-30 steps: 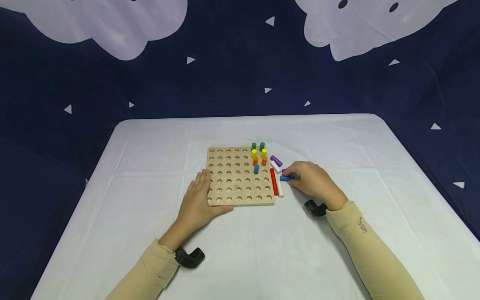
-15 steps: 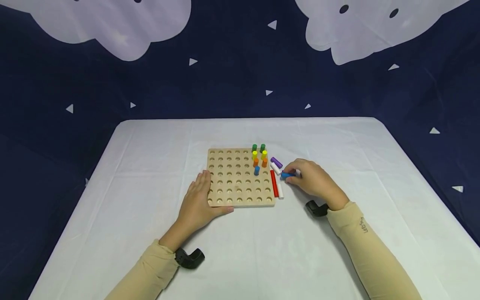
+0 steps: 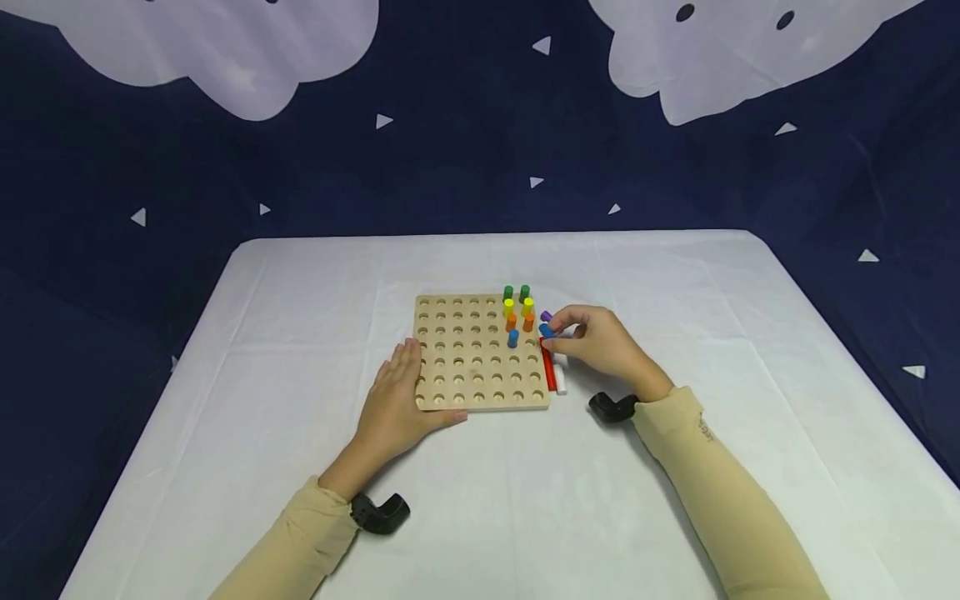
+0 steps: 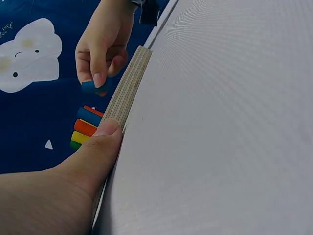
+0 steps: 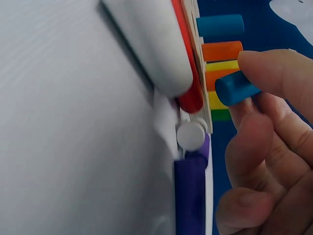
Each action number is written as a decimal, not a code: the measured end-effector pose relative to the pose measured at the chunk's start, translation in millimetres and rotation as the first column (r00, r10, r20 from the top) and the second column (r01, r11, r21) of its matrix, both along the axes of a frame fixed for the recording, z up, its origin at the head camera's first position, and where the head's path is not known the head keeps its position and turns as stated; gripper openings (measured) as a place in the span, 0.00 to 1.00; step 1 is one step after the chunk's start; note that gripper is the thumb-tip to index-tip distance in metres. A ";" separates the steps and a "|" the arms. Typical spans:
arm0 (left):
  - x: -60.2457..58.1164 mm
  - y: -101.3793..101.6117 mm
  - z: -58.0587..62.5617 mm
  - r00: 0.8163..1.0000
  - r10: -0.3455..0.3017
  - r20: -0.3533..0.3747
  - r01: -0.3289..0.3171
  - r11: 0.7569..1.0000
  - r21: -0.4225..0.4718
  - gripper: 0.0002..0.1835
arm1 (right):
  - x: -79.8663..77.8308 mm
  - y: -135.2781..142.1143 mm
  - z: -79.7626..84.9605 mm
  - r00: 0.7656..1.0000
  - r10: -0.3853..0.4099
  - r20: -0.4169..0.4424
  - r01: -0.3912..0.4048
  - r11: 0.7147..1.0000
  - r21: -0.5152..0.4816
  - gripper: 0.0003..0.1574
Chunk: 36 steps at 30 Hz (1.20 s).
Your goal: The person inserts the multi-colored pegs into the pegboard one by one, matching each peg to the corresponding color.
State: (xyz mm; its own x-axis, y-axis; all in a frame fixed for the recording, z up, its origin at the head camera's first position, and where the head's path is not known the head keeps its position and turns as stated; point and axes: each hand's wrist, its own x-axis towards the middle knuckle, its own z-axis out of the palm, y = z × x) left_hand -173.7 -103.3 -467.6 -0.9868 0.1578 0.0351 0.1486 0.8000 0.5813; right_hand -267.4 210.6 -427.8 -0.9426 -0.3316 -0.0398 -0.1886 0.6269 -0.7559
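Observation:
A square wooden pegboard [image 3: 448, 371] with rows of holes lies on the table. My left hand [image 3: 390, 408] rests along its left side, fingers straight, and the thumb [image 4: 100, 144] lies against the front edge. My right hand [image 3: 603, 343] pinches a blue peg [image 5: 237, 89] between thumb and fingers, just off the board's right edge. Pairs of green, yellow [image 3: 528, 306] and orange pegs [image 3: 528, 322] stand upright in the two right-hand columns. A single blue peg [image 3: 513, 338] stands below the left orange one.
Loose pegs lie right of the board: a red peg [image 3: 548, 367], a white peg [image 3: 561, 379] and a purple peg [image 5: 190, 196], partly hidden by my right hand in the head view. White cloth [image 3: 487, 517] covers the table; a dark patterned curtain [image 3: 450, 183] hangs behind.
My right hand has lifted the blue peg from among the loose pegs and moved left with it, toward the board's right edge. My left hand stays in place.

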 end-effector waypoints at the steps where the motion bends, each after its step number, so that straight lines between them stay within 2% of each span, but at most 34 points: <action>1: -0.4 -0.1 0.0 1.000 0.000 -0.001 0.000 1.000 0.000 0.73 | -1.1 -1.8 -0.9 1.000 -0.001 0.013 0.001 1.000 -0.019 0.13; 5: -1.8 -0.2 -0.2 1.000 -0.003 -0.003 0.003 1.000 -0.003 0.73 | -4.1 -8.2 -5.4 0.997 0.002 0.076 0.004 0.996 -0.088 0.15; 9: -2.4 0.1 -0.3 1.000 -0.008 0.002 0.008 1.000 -0.010 0.73 | -3.4 -13.6 -8.0 0.993 -0.012 0.114 0.024 0.994 -0.109 0.15; 15: -2.5 -0.2 -0.4 1.000 -0.005 0.003 0.005 1.000 -0.014 0.73 | -2.5 -18.4 -10.5 0.995 -0.026 0.095 0.036 0.993 -0.113 0.13; 22: -2.2 -0.9 -1.0 1.000 -0.002 0.002 0.002 1.000 -0.010 0.73 | -0.7 -21.0 -7.6 1.000 -0.009 -0.017 0.009 1.000 -0.028 0.11; 28: -1.7 -1.3 -0.8 1.000 0.001 -0.004 -0.001 1.000 -0.004 0.73 | -1.9 -15.8 -1.6 0.999 -0.003 -0.038 0.004 0.999 0.033 0.15; 32: -1.6 -0.8 -0.6 1.000 0.000 0.000 0.000 1.000 -0.003 0.73 | -6.3 -2.7 4.5 0.997 -0.028 -0.078 0.034 0.996 0.081 0.16; 36: -1.3 -0.2 -0.6 1.000 -0.002 0.009 0.002 1.000 -0.005 0.73 | -13.4 6.9 3.6 0.990 -0.060 -0.131 0.082 0.982 0.169 0.19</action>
State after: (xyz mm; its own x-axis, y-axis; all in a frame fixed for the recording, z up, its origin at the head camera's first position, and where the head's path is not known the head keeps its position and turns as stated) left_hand -174.9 -103.6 -468.2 -0.9867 0.1603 0.0259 0.1455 0.8024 0.5787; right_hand -280.8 217.5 -424.2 -0.9646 -0.2623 0.0285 -0.2251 0.7617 -0.6075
